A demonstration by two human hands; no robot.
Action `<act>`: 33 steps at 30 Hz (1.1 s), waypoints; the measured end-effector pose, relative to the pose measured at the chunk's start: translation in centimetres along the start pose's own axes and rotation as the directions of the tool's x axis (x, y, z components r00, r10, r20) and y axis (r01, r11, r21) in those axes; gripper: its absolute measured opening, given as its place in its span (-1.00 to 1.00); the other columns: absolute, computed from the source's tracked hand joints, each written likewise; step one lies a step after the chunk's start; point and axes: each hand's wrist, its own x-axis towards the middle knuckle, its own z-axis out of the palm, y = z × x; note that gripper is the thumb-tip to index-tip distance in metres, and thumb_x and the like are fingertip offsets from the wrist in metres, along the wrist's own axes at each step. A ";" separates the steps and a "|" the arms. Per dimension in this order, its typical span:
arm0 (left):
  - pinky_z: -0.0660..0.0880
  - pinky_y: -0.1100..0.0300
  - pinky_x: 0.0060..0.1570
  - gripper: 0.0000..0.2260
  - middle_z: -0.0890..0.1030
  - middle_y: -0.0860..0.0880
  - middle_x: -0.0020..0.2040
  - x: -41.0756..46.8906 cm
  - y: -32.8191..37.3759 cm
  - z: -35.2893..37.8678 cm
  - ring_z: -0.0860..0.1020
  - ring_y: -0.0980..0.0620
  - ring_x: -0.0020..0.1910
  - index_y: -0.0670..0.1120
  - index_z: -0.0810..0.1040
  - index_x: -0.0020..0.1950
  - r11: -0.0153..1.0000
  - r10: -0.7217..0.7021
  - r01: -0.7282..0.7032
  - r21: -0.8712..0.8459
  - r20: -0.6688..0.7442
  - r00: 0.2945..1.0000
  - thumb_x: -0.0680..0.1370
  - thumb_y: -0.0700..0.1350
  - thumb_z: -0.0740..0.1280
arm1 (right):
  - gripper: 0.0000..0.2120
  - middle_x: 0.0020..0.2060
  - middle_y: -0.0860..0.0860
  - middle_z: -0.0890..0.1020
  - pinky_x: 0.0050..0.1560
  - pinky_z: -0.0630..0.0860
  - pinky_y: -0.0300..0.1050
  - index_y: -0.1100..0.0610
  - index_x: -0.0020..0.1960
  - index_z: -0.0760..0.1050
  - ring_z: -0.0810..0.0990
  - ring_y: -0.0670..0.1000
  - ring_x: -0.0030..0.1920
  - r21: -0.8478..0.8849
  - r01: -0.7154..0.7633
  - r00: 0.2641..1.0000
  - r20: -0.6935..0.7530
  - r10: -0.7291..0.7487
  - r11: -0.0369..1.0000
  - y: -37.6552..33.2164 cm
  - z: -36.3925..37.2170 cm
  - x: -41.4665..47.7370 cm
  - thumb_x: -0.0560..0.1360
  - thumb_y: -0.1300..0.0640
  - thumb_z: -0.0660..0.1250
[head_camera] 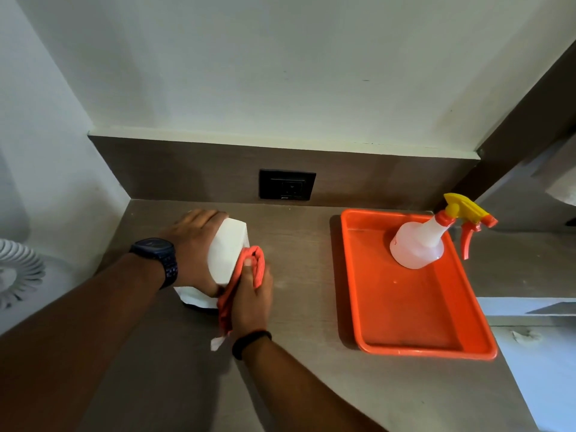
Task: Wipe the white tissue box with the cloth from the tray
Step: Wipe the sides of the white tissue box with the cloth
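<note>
The white tissue box [227,251] lies on the brown counter, tilted up under my left hand [193,244], which grips its left side and far end. My right hand [253,299] holds the bunched orange cloth [249,269] and presses it against the box's right side. A white tag hangs from the cloth's lower end. The box's near end is partly hidden by my hands. The orange tray [411,325] sits to the right on the counter.
A translucent spray bottle [417,241] with a yellow and orange trigger stands in the tray's far part. A black wall socket [286,184] is in the back panel. A white fan [15,272] is at the far left. The counter's right edge runs past the tray.
</note>
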 end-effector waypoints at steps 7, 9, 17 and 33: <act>0.40 -0.05 0.24 0.06 0.42 0.03 0.21 0.1 -0.3 -0.1 0.40 -0.07 0.21 0.03 0.26 0.28 0.999 0.053 -0.053 0.000 -0.010 0.999 -0.12 0.46 0.41 | -0.91 0.09 -0.03 0.60 0.33 0.48 0.10 -0.29 -0.02 0.48 0.56 0.03 0.18 -0.092 0.232 0.973 0.033 -0.230 0.968 -4.3 1.2 3.4 0.56 -0.09 0.22; 0.43 -0.04 0.19 0.05 0.41 0.05 0.19 0.0 -0.1 -0.1 0.39 -0.05 0.20 0.06 0.23 0.24 1.000 0.026 -0.026 -0.014 -0.018 1.000 -0.15 0.45 0.43 | -0.83 0.17 0.05 0.63 0.37 0.46 0.14 -0.10 0.12 0.54 0.58 0.07 0.22 -0.080 0.141 0.989 0.047 -0.137 0.987 -4.5 1.0 4.5 0.61 -0.04 0.21; 0.35 -0.13 0.32 0.19 0.32 -0.09 0.40 0.1 0.0 -0.2 0.29 -0.13 0.36 0.02 0.05 0.39 1.000 0.012 -0.012 -0.016 0.014 1.000 -0.12 0.44 0.39 | -0.66 0.24 -0.05 0.61 0.37 0.49 0.14 -0.19 0.23 0.50 0.58 0.01 0.27 0.048 -0.017 0.999 -0.046 0.019 0.999 -1.1 0.7 0.7 0.51 -0.24 0.20; 0.33 -0.06 0.33 0.21 0.32 -0.06 0.40 0.0 0.0 0.1 0.29 -0.11 0.36 0.01 0.06 0.39 1.000 0.000 -0.001 -0.010 -0.012 1.000 -0.14 0.45 0.38 | -0.66 0.30 0.02 0.60 0.41 0.45 0.13 -0.06 0.34 0.49 0.56 0.06 0.31 0.043 -0.091 0.994 -0.050 0.094 0.995 -1.9 0.4 1.3 0.60 -0.10 0.21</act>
